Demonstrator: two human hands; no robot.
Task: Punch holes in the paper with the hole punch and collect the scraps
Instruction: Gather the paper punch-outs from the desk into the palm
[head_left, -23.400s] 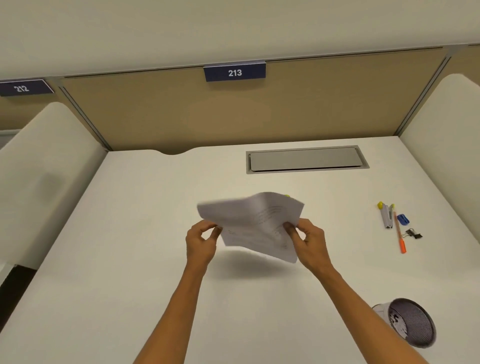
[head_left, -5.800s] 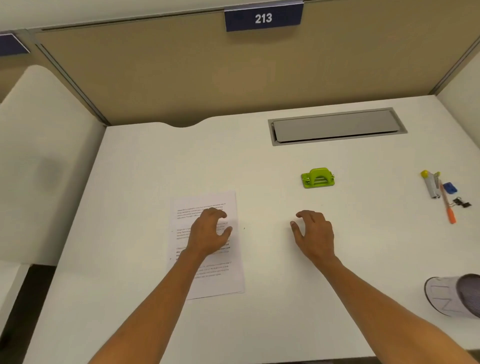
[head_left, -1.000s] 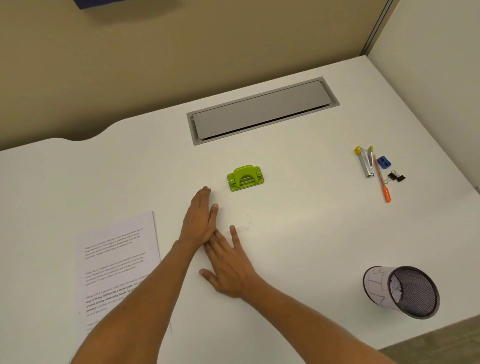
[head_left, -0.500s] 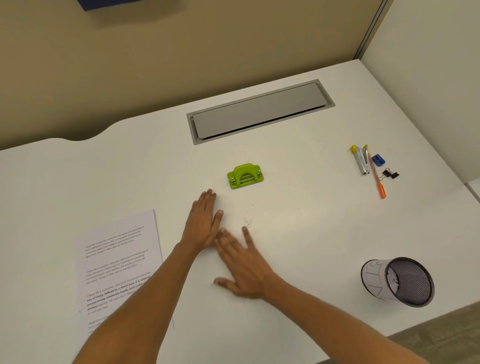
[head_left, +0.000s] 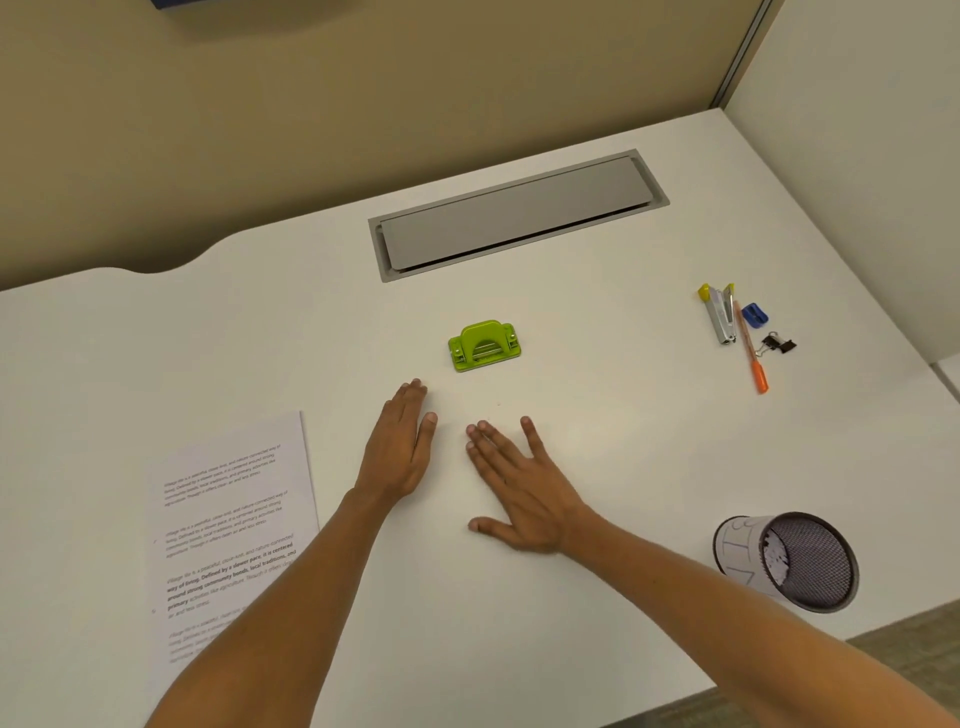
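Note:
A green hole punch (head_left: 484, 345) sits mid-desk, untouched. The printed paper sheet (head_left: 234, 530) lies flat at the left, partly under my left forearm. My left hand (head_left: 400, 447) rests on its edge on the desk just below and left of the punch, fingers straight and together. My right hand (head_left: 519, 491) lies flat, palm down, fingers spread, a short gap to the right of the left hand. Neither hand holds anything. A tiny speck that may be a scrap (head_left: 500, 404) lies between the punch and my hands; other scraps are too small to see.
A mesh pen cup (head_left: 789, 561) lies on its side at the front right near the desk edge. A stapler (head_left: 719, 314), orange pen (head_left: 750, 353), blue sharpener (head_left: 754, 314) and binder clip (head_left: 779, 344) sit at the right. A grey cable hatch (head_left: 514, 215) is at the back.
My right hand slid to the right, away from the left hand, opening a gap between them. The left hand stayed almost in place by the punch.

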